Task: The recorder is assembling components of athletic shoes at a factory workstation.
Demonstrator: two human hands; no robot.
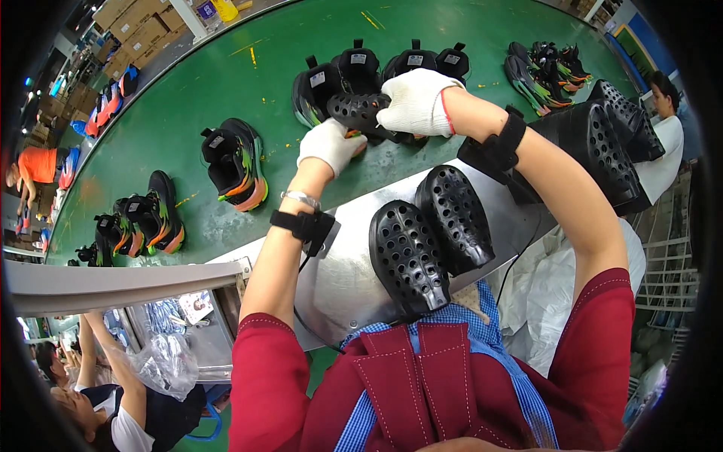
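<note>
Both hands wear white knit gloves. My right hand [416,104] is closed around one end of a black perforated plastic shoe form [352,110], held over the near part of a pair of black sneakers [357,66]. My left hand [328,148] is closed just below the form, by an orange piece of a sneaker; what its fingers grip is mostly hidden. Another black sneaker pair [416,62] stands close behind my right hand, partly covered by it. Two more perforated forms [410,256] lie on the metal ledge [339,279] in front of me.
A green conveyor belt [279,45] carries more sneakers: one pair [235,164] left of centre, others [151,215] farther left and far right [538,75]. Large black perforated forms [602,143] stack beside my right arm. Co-workers are at both sides; cartons [143,34] stand far left.
</note>
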